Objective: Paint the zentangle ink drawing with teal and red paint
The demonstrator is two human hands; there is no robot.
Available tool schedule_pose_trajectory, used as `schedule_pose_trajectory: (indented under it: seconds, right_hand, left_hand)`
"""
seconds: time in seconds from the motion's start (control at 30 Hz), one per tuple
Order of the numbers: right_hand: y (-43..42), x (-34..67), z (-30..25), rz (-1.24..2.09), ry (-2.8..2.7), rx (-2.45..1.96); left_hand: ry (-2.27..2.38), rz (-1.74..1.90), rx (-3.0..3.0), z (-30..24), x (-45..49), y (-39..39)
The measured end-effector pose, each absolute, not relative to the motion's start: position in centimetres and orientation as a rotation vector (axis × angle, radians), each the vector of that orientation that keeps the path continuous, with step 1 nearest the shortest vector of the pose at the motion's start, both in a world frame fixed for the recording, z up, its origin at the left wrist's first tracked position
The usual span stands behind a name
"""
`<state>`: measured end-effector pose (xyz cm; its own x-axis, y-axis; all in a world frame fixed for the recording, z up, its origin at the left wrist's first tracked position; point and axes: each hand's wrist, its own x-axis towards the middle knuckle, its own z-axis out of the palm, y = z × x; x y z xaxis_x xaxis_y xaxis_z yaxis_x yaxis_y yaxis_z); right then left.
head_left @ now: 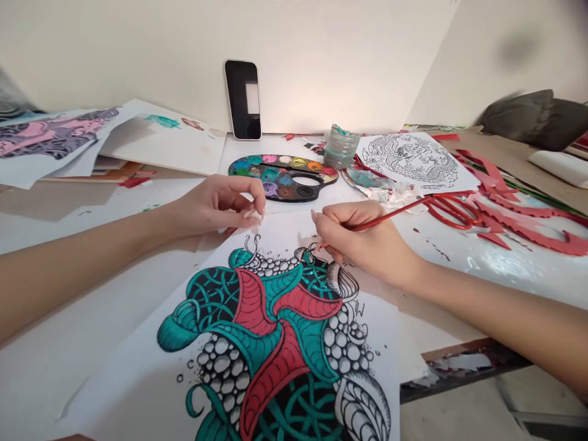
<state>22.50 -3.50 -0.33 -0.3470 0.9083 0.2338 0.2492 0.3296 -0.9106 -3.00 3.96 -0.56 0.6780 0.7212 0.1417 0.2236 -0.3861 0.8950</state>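
**Over the drawing's upper part, a firm pinch beside paint that may be wet**

The right hand (367,236) holds a red brush (390,217) in a narrow pencil grip, handle slanting back past the knuckles; the tip is hard to make out beneath the fingers. The left hand (225,202) has thumb and forefinger curled almost together at the sheet's upper left edge; whether they pinch anything, I cannot tell.

The drawing (285,318) lies below both hands, red and turquoise in places, white in others. Turquoise near the brush glints; if wet, it could smear should the right hand drop onto it. A slip of the fingers could carry colour over a black line, and a loosely held sheet could slide.

Beyond sit the palette (294,197) and an open jar (342,147), which a careless reach might tip toward the paper. A phone (243,101) leans on the wall behind; scissors (452,211) lie to the right.
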Motion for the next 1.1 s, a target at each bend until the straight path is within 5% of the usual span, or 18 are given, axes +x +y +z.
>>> schedule_pose_trajectory:
  seconds: [1.1]
  right_hand:
    - [-3.57,22.66,-0.59,0.932,-1.909,-0.987]
  left_hand:
    - [0.814,0.648,1.903,-0.32,-2.82,3.96]
